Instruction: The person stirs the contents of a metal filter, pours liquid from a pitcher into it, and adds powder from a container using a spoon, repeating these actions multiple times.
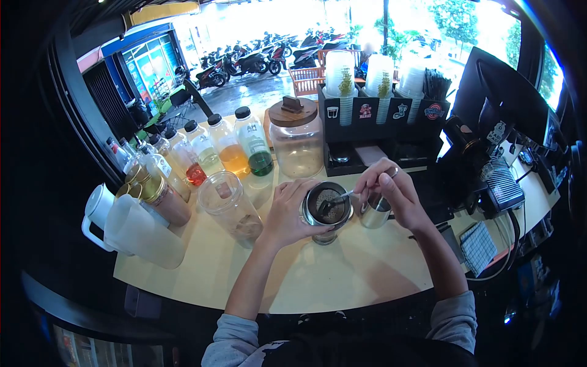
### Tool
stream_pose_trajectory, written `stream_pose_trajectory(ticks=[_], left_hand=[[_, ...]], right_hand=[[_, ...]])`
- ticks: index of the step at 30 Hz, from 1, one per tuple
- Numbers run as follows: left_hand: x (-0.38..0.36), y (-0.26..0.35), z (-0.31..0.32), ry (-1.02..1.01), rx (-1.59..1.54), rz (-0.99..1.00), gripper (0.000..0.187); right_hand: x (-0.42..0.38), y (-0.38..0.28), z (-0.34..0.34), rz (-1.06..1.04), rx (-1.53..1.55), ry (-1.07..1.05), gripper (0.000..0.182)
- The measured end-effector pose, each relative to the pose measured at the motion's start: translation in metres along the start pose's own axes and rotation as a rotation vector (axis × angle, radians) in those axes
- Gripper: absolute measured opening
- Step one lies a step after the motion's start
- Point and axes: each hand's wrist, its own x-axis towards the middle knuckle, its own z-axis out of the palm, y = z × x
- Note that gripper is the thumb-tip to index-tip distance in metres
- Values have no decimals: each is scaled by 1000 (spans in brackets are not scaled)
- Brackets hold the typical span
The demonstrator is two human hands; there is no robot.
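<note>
My left hand (293,210) is wrapped around the side of a dark-rimmed round coffee vessel (312,203) that stands over a clear glass base (324,237). Brown, foamy liquid shows inside it. In my right hand (391,194) is a metal spoon (343,196), pinched between the fingers, its bowl dipped in that liquid. Just below my right hand stands a small steel pitcher (375,216), partly covered by the fingers. Left of my left hand is a tall clear plastic container (229,208) with something brownish low inside.
Bottles of coloured liquid (233,156) line the back left, near a wood-lidded jar (298,144). Plastic jugs (142,235) crowd the left edge. A black cup rack (382,119) stands behind, an espresso machine (504,183) to the right with a checked cloth (478,248) before it.
</note>
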Motion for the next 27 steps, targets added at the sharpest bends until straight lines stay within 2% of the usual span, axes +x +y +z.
stream_pose_trajectory(ticks=[10, 12, 25, 27], left_hand=[[0, 3, -1, 5, 37, 29, 79], [-1, 2, -1, 10, 28, 27, 79], [-1, 2, -2, -8, 23, 17, 78], [0, 2, -2, -5, 26, 20, 78]], right_hand=[[14, -1, -1, 61, 15, 38, 24], [15, -1, -1, 110, 3, -34, 22], [31, -4, -6, 91, -72, 23, 24], [29, -1, -4, 86, -59, -76, 24]])
